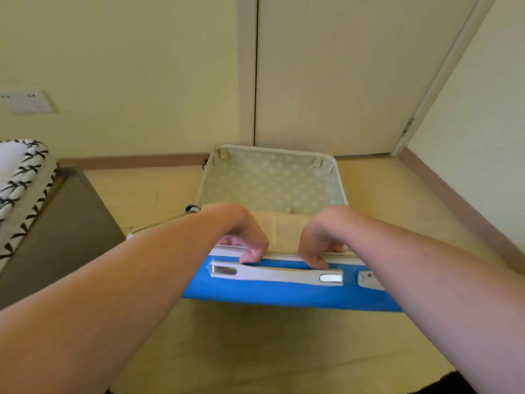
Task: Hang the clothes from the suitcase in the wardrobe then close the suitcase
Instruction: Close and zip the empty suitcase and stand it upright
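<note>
A blue suitcase (284,294) lies open on the floor, its near half raised off the floor toward me, white handle (277,274) facing me. The far half (272,180) shows a pale dotted lining. A cream folded cloth (279,230) lies inside, between my hands. My left hand (247,240) grips the white rim of the near half, thumb on the outside above the handle, fingers curled inside. My right hand (316,241) grips the same rim a little to the right in the same way. No wardrobe interior is in view.
A closed pale door (341,72) stands behind the suitcase. A brown bed base (62,223) with black-and-white patterned bedding (22,177) sits at the left. A wall with a skirting board (454,200) runs along the right. Light wooden floor surrounds the case.
</note>
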Demonstrator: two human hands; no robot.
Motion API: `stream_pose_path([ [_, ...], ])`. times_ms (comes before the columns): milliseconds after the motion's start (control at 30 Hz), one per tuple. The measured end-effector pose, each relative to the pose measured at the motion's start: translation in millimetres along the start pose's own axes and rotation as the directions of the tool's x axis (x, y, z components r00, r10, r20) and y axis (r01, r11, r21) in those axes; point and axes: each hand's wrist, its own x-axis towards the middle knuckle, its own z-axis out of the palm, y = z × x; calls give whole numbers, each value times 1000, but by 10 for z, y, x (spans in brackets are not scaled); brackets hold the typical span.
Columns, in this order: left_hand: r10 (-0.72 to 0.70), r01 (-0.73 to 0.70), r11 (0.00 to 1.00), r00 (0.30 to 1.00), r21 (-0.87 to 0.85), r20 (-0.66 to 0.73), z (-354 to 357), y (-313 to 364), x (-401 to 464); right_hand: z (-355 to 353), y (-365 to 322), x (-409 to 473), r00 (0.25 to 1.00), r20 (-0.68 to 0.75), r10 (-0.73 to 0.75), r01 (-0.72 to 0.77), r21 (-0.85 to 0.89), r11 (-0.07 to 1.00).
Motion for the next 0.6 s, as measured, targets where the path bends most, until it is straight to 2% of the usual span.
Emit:
stream_pose_path([
  [100, 19, -13, 1000, 961, 23, -275, -363, 42, -383, -368, 89, -391, 969, -244, -27, 8, -81, 997],
  [200, 37, -47, 999, 886, -10, -462, -605, 67, -669, -637, 280, -689, 956, -291, 34, -68, -108, 992],
  [267, 27, -55, 997, 879, -44, -476, -639, 81, -752, -697, 368, -818, 944, -322, 72, -94, -52, 994],
  [333, -4, -51, 991, 909, -122, -418, -631, 126, -747, -673, 425, -846, 931, -355, 88, -94, 1, 996],
  [400, -18, -55, 978, 940, -202, -341, -611, 207, -773, -628, 487, -853, 938, -324, 123, -127, 7, 992],
  [533, 63, -164, 937, 948, -307, -312, -682, 371, -925, -691, 700, -943, 943, -279, 182, -181, 27, 983],
  [600, 95, -221, 906, 937, -361, -336, -750, 456, -1019, -766, 819, -1020, 930, -309, 199, -202, 24, 979],
])
